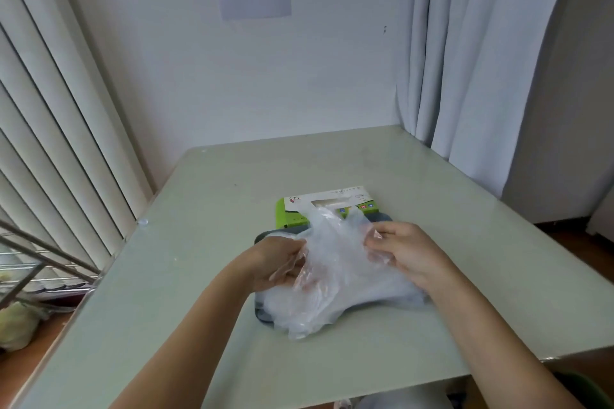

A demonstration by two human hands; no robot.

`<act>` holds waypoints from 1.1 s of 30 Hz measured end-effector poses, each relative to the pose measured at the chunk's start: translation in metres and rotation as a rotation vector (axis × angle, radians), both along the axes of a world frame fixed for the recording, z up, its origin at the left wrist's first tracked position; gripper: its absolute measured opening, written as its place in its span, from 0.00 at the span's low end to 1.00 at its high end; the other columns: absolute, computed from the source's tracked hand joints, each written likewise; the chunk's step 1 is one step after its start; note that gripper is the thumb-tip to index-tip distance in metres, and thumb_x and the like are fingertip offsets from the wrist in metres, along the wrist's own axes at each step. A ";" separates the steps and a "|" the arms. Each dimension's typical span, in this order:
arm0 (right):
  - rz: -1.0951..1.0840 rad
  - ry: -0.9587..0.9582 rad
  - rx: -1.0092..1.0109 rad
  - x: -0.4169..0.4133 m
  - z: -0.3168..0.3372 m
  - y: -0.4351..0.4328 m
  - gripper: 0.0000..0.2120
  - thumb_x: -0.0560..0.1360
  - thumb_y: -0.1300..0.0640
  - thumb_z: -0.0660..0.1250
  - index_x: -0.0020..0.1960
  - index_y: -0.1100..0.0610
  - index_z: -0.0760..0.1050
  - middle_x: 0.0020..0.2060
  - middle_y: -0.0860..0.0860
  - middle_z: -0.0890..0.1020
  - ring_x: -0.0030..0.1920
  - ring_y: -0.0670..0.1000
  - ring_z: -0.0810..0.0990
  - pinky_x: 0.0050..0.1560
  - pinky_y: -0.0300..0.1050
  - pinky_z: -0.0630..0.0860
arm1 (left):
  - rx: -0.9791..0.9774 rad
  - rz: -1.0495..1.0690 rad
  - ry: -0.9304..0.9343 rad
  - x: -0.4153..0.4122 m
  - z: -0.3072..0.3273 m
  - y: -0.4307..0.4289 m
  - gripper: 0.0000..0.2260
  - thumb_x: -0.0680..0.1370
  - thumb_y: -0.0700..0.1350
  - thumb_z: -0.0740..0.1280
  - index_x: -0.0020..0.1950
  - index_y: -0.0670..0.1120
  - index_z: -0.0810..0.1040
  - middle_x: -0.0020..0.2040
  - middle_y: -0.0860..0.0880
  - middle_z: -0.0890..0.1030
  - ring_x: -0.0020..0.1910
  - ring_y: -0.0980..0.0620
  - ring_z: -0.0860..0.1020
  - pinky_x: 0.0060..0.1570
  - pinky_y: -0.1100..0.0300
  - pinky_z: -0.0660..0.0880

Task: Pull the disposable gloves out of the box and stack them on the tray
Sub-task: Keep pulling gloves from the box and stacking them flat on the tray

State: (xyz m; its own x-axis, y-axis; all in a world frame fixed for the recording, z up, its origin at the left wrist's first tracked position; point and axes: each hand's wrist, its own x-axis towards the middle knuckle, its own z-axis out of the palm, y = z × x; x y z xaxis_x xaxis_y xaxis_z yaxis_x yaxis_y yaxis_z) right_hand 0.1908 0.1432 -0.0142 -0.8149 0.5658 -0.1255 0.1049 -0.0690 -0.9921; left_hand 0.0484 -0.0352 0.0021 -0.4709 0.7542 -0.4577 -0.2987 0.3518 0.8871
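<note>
Both left hand (280,261) and right hand (402,251) pinch a limp, probably slippery plastic glove (335,239) above the tray (260,312); best gripped at its edges.

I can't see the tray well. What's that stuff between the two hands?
In the head view, a crinkly heap of clear gloves lies between the left hand and right hand, both holding it, covering most of the grey tray.

The box (327,207) at the desk's (199,242) middle is green and white; the tray (262,312) is dark grey. The gloves (332,285) are clear and whitish, and the desk is pale green.
</note>
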 end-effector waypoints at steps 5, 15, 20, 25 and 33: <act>-0.012 -0.370 0.482 0.005 -0.013 0.003 0.10 0.74 0.63 0.68 0.34 0.58 0.77 0.29 0.52 0.80 0.30 0.50 0.78 0.40 0.43 0.78 | -0.084 -0.060 0.003 -0.004 -0.003 -0.001 0.13 0.82 0.46 0.57 0.40 0.43 0.72 0.41 0.41 0.71 0.44 0.43 0.72 0.49 0.54 0.74; -0.144 -0.506 0.686 0.000 -0.013 -0.003 0.18 0.76 0.61 0.60 0.30 0.57 0.60 0.26 0.50 0.70 0.26 0.46 0.69 0.22 0.32 0.62 | -0.224 -0.277 0.200 -0.003 -0.006 -0.010 0.01 0.77 0.37 0.68 0.46 0.39 0.78 0.33 0.47 0.80 0.30 0.53 0.79 0.31 0.64 0.76; -0.152 -0.462 0.534 0.000 -0.014 -0.003 0.15 0.73 0.62 0.61 0.31 0.57 0.59 0.30 0.51 0.69 0.29 0.57 0.82 0.24 0.38 0.66 | -0.369 -0.219 0.491 -0.011 0.003 -0.025 0.05 0.75 0.40 0.70 0.44 0.43 0.75 0.29 0.50 0.71 0.25 0.55 0.67 0.25 0.67 0.66; -0.173 -0.431 0.502 0.001 -0.015 -0.008 0.13 0.72 0.62 0.60 0.31 0.58 0.60 0.32 0.53 0.71 0.40 0.62 0.83 0.36 0.45 0.72 | -0.636 0.018 0.898 -0.023 0.016 -0.038 0.03 0.76 0.41 0.66 0.45 0.42 0.74 0.31 0.45 0.82 0.26 0.50 0.78 0.31 0.62 0.76; -0.192 -0.440 0.574 0.006 -0.015 -0.012 0.13 0.74 0.63 0.59 0.33 0.58 0.60 0.31 0.51 0.68 0.29 0.47 0.66 0.26 0.37 0.60 | -0.177 0.006 1.366 0.025 0.038 0.008 0.16 0.81 0.44 0.59 0.69 0.48 0.72 0.63 0.48 0.79 0.62 0.46 0.75 0.57 0.61 0.67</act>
